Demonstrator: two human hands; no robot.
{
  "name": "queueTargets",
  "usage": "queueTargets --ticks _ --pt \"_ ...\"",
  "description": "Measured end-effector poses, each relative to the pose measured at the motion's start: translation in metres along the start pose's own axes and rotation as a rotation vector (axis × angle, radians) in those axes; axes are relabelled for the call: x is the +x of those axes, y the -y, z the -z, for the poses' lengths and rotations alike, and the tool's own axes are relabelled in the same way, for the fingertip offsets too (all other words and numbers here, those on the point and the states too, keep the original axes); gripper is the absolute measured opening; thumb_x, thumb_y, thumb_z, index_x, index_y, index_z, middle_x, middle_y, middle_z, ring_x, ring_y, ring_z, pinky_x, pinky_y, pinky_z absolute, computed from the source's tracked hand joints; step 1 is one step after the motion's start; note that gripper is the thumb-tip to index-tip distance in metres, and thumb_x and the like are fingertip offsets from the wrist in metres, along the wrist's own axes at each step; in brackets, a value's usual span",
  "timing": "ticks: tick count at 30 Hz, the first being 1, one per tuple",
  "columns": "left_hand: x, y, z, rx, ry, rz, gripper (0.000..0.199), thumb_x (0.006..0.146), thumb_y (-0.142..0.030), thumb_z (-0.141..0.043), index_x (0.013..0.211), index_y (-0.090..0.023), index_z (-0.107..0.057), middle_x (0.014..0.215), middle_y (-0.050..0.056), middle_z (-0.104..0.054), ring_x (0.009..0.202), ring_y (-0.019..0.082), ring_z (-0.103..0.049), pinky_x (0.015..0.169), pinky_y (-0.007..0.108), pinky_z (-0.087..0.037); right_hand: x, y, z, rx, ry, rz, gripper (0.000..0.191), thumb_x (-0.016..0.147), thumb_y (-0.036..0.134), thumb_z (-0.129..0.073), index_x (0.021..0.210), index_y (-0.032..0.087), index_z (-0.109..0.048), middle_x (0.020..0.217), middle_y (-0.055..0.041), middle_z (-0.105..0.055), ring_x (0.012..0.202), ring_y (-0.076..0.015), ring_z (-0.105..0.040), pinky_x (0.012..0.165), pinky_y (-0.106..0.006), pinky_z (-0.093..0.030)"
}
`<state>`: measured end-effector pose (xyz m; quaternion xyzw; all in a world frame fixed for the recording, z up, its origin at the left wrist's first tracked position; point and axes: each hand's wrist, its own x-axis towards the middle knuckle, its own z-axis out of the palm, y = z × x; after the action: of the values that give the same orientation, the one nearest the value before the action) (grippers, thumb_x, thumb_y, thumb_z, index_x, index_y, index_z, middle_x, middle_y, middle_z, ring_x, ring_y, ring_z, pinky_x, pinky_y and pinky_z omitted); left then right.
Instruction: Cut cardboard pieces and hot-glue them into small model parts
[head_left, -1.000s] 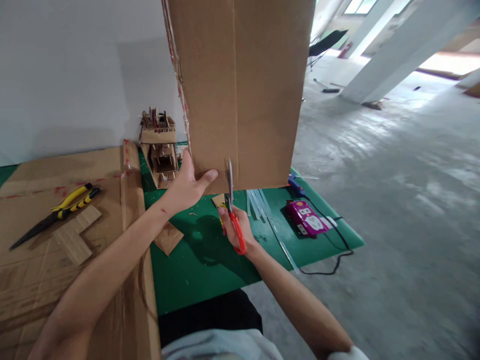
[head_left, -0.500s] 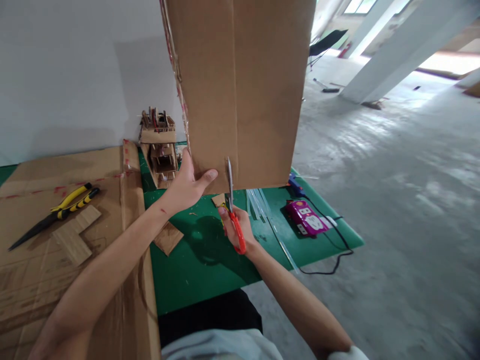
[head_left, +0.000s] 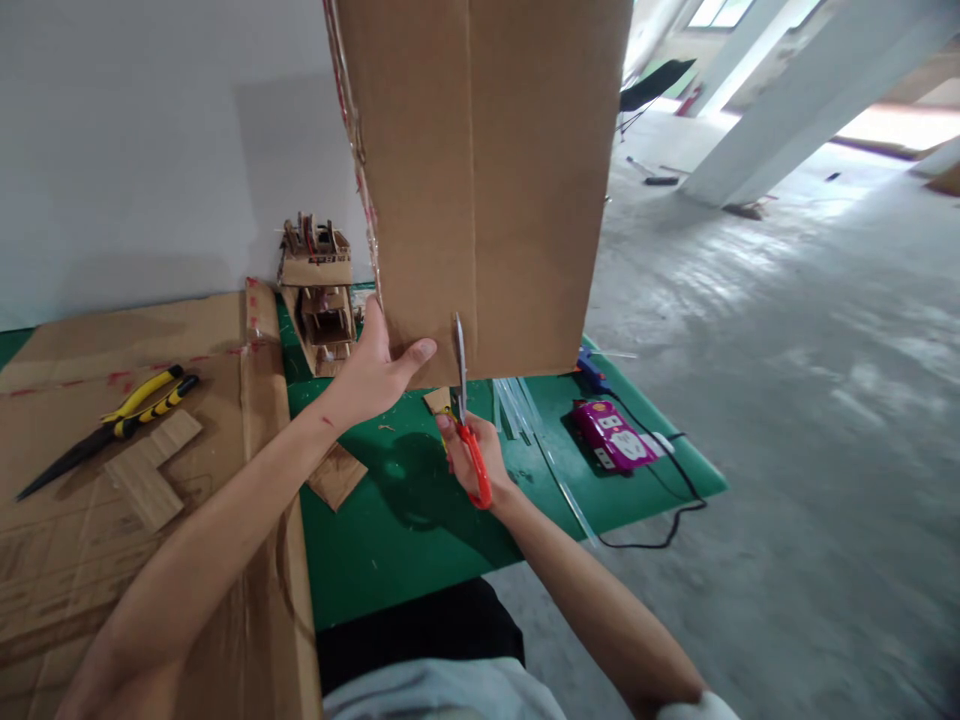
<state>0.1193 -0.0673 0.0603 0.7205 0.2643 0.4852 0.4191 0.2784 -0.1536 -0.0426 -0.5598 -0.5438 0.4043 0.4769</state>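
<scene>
A large brown cardboard sheet (head_left: 525,200) stands upright over the table, and my left hand (head_left: 379,375) grips its lower left corner, with the thumb on the near face. Red-handled scissors (head_left: 475,465) are held in my right hand (head_left: 480,450) just below the sheet's bottom edge. One blade lies in front of the cardboard, pointing up; the other blade is hidden behind it. Behind my left hand stands a small cardboard structure (head_left: 316,270) with shelves.
The green table (head_left: 420,560) bears a purple power strip (head_left: 615,437), a blue glue gun (head_left: 592,370), clear sticks (head_left: 517,408) and a cardboard scrap (head_left: 337,477). Yellow-black pliers (head_left: 142,405) and joined cardboard strips (head_left: 154,470) lie on flat cardboard (head_left: 217,570) at left.
The cardboard sheet has shifted very slightly to the right. My hands and the scissors are almost where they were.
</scene>
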Motion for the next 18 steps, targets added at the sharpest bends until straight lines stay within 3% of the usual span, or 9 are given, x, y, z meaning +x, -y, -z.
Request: queueTargets --ticks 11,18 --pt "-0.0002 0.0008 -0.0002 -0.017 0.021 -0.01 0.088 0.093 -0.046 -0.064 0.157 -0.025 -0.008 0.163 0.015 -0.03 0.153 0.028 -0.029 0.127 0.051 -0.022 0.0 -0.0017 -0.0007 -0.004 -0.004 0.01 0.053 0.088 0.071 -0.054 0.069 0.023 -0.042 0.051 0.0055 -0.04 0.045 -0.0098 -0.038 0.04 -0.023 -0.031" --pt "0.0005 0.0011 -0.0003 0.021 0.033 -0.005 0.089 0.093 -0.052 -0.062 0.157 -0.026 -0.005 0.166 0.016 -0.023 0.155 0.03 -0.023 0.127 0.053 -0.02 0.0003 -0.0059 -0.0016 0.01 0.0 0.013 0.052 0.088 0.068 -0.055 0.067 0.023 -0.039 0.051 0.006 -0.037 0.045 -0.0099 -0.038 0.041 -0.024 -0.03"
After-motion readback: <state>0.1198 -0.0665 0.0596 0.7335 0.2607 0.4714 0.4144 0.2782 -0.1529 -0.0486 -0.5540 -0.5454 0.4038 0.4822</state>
